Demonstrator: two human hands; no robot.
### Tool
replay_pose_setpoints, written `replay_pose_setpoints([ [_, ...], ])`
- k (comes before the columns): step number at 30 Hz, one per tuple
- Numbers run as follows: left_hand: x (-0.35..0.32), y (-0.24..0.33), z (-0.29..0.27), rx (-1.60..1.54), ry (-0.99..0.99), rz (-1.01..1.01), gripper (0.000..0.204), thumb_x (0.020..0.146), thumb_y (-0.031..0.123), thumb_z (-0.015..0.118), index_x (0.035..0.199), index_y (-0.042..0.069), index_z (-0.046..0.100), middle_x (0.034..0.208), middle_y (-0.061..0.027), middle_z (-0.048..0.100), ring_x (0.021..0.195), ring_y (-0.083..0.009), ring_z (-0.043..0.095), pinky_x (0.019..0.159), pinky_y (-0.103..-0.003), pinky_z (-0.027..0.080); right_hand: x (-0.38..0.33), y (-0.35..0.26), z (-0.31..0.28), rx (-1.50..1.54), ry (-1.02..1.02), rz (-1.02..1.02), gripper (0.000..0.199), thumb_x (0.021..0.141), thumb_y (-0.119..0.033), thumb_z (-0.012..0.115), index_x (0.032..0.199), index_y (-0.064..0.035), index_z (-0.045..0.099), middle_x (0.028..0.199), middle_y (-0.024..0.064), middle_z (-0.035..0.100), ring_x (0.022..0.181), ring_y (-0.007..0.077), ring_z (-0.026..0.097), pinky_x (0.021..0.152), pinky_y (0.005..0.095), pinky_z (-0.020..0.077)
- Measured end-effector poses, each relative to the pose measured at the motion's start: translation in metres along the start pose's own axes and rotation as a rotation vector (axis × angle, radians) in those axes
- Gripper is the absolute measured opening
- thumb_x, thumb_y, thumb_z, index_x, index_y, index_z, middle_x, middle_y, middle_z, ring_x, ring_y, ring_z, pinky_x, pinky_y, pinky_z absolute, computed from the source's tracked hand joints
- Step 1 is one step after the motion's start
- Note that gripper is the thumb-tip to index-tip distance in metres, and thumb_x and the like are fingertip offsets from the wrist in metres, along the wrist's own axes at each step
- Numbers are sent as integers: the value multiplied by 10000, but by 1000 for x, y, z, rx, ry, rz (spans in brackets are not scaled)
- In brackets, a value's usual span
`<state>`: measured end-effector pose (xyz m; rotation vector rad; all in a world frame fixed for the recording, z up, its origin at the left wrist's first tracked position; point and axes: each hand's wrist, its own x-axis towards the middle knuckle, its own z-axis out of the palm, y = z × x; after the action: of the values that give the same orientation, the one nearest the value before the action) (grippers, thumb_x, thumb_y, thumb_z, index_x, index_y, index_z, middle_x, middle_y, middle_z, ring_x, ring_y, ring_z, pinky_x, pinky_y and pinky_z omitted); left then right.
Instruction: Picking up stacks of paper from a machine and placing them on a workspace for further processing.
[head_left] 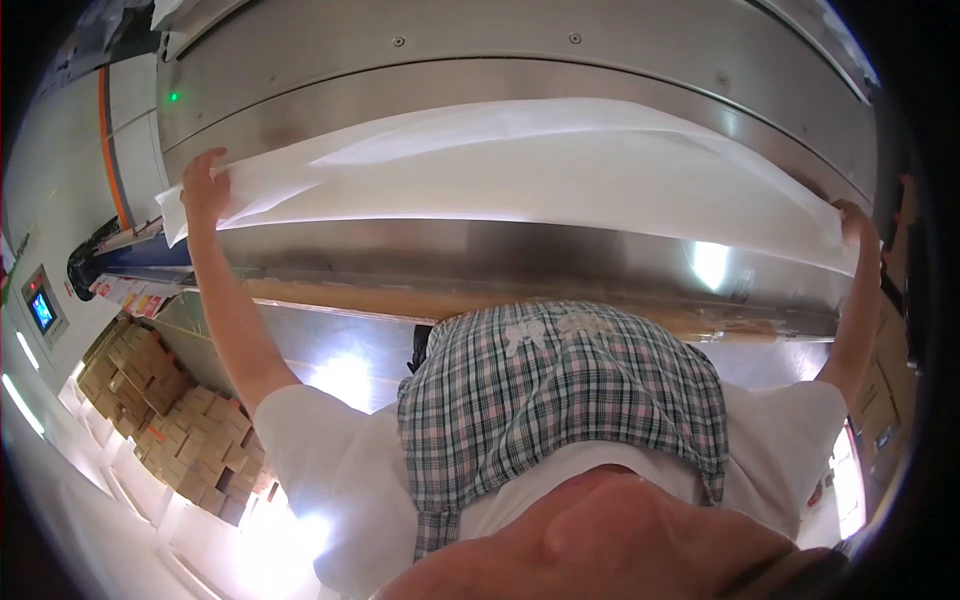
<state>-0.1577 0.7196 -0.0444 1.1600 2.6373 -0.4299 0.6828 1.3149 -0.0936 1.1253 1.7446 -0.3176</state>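
Note:
A long white sheet of cloth [520, 175] stretches sideways between my hands, in front of a brushed-metal machine. Its upper edge bows away from me and folds over in places. At the far left end my left hand [206, 190] grips the sheet, fingers bent over its edge. My right hand [853, 222] is closed around the opposite end, its fingertips partly hidden. Both arms are spread wide. Whether the sheet rests on the metal surface below it or hangs just above, I cannot tell.
The machine's metal panel [480, 50] rises beyond the sheet. A metal ledge [560, 248] and a brownish bar [370, 298] run along its near side. A control screen [42, 310] sits at left. Cardboard boxes [200, 440] are stacked at lower left, with more cartons [885, 370] at right.

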Motion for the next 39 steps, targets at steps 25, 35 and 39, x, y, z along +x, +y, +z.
replay_pose_setpoints([
  [25, -68, 24, 72, -143, 615, -73, 392, 828, 386, 508, 1095, 104, 564, 1190, -150, 497, 1155, -353, 390, 980, -525, 230, -178, -424, -54, 307, 867, -999, 264, 697, 6, 578, 945, -47, 505, 1010, 134, 501, 867, 328, 529, 729, 375, 457],
  [35, -12, -117, 82, -218, 523, -310, 569, 843, 492, 430, 1270, 117, 415, 1346, -159, 344, 1243, -363, 303, 955, -598, 222, -222, -567, -73, 318, 928, -1122, 246, 706, 26, 542, 937, -55, 515, 1002, 121, 504, 887, 317, 527, 727, 367, 466],
  [39, 3, -193, 82, -351, 503, -392, 486, 837, 433, 474, 1214, 126, 476, 1294, -149, 405, 1184, -334, 385, 929, -527, 317, -237, -626, -81, 268, 893, -1138, 231, 710, 28, 544, 926, -54, 540, 990, 94, 510, 922, 283, 517, 733, 352, 466],
])
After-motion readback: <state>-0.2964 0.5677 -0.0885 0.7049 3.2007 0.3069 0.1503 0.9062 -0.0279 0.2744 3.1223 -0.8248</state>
